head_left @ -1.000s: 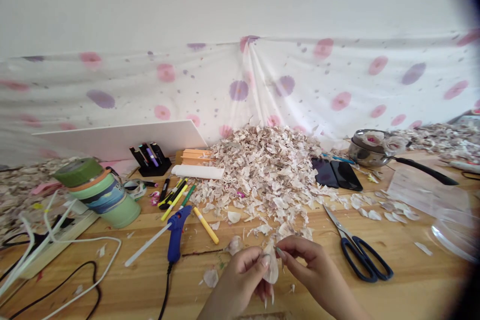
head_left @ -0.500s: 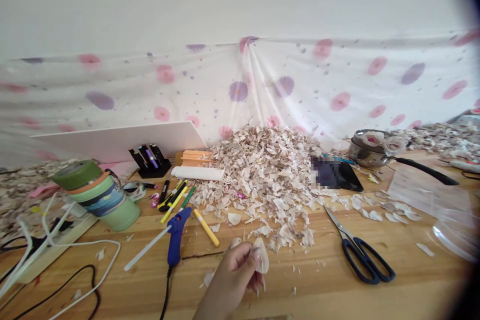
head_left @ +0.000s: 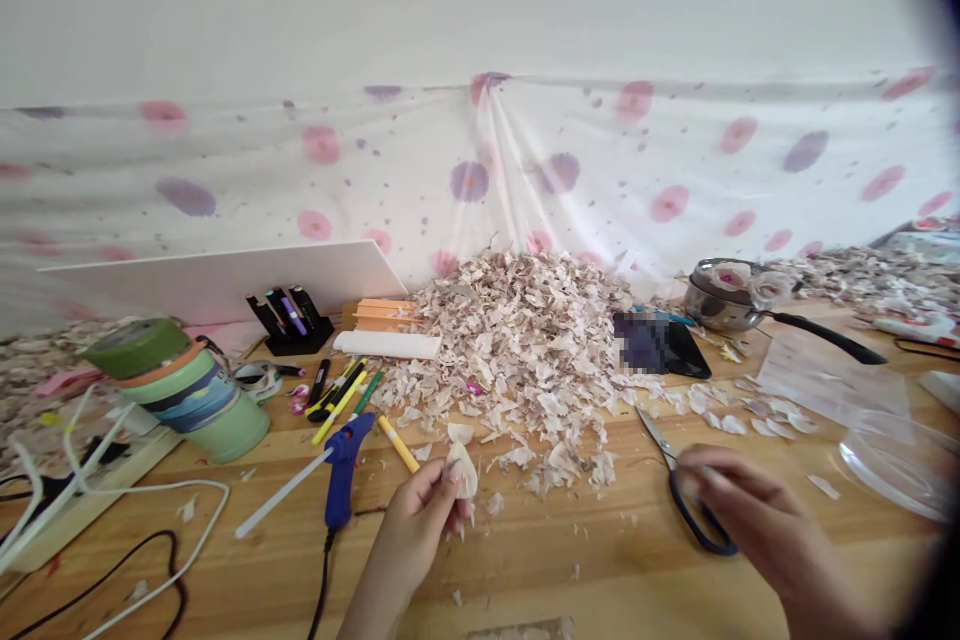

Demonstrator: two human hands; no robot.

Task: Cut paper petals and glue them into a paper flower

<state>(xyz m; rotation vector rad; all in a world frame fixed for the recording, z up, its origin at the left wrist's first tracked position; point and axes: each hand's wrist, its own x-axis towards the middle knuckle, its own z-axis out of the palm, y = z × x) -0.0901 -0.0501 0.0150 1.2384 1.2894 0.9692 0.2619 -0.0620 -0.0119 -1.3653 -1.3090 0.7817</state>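
Observation:
My left hand [head_left: 429,510] is closed, pinching a pale dried petal [head_left: 466,472] between thumb and fingers above the table. A large pile of similar dried petals [head_left: 525,330] lies just beyond it. On the right, my right hand [head_left: 750,510] hovers over the scissors [head_left: 701,520] and covers part of their dark blue handles. Its fingers are curled but blurred, and whether it touches the scissors or holds anything I cannot tell. Left of my left hand lies a blue hot glue gun [head_left: 343,480] with a long white glue stick in it.
Several markers [head_left: 337,410] lie behind the glue gun. A green tumbler [head_left: 217,410] and a power strip [head_left: 90,510] with cables are at left. At right are a dark tablet-like object [head_left: 686,350], a small saucepan [head_left: 724,310] holding fabric-like flowers, and a clear plastic dish [head_left: 892,470].
My right hand has come into view from the right, over the scissors. My left hand has shifted left with the petal. The whole view has turned slightly right.

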